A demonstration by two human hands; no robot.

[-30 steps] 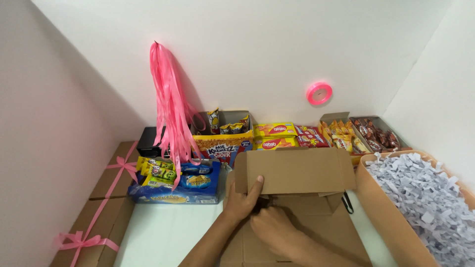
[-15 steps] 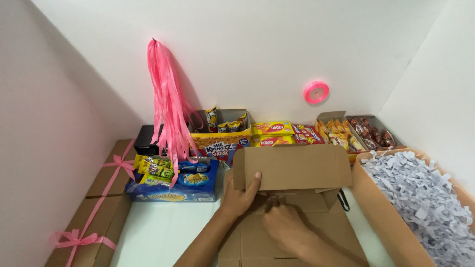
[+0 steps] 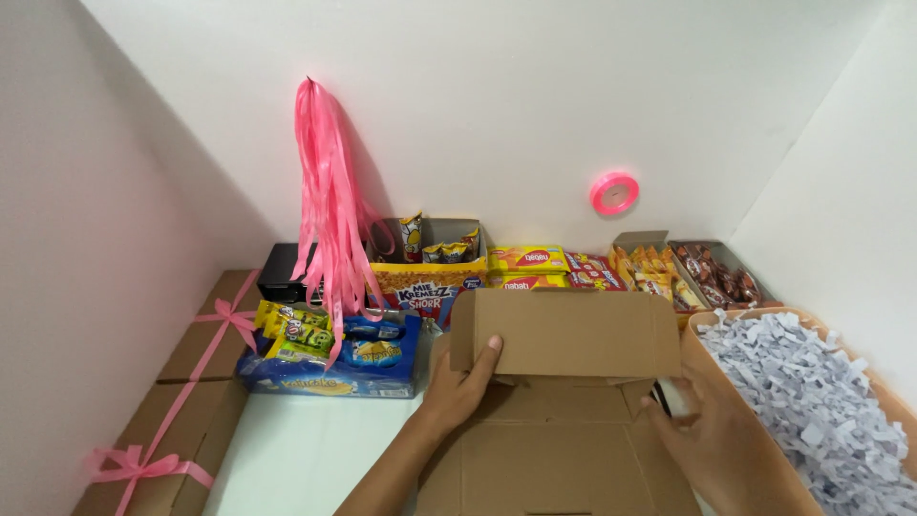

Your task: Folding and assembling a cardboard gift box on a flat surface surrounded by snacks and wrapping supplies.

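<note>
A flat brown cardboard box [image 3: 564,449] lies in front of me, its far flap [image 3: 573,333] folded upright. My left hand [image 3: 463,382] holds that flap at its left edge, thumb on the front. My right hand [image 3: 707,435] is at the box's right side, fingers around a small dark and white object [image 3: 671,397] that I cannot identify. It sits beside the bin of shredded paper.
A large box of white shredded paper [image 3: 821,401] stands at the right. Snack packs and boxes [image 3: 535,268] line the back wall. Pink ribbon strands [image 3: 330,210] and a pink ribbon roll [image 3: 614,192] hang on the wall. Ribbon-tied brown boxes [image 3: 196,382] lie at the left.
My right hand has moved from the middle of the box to its right edge and closed on a small object. The left hand stays on the flap.
</note>
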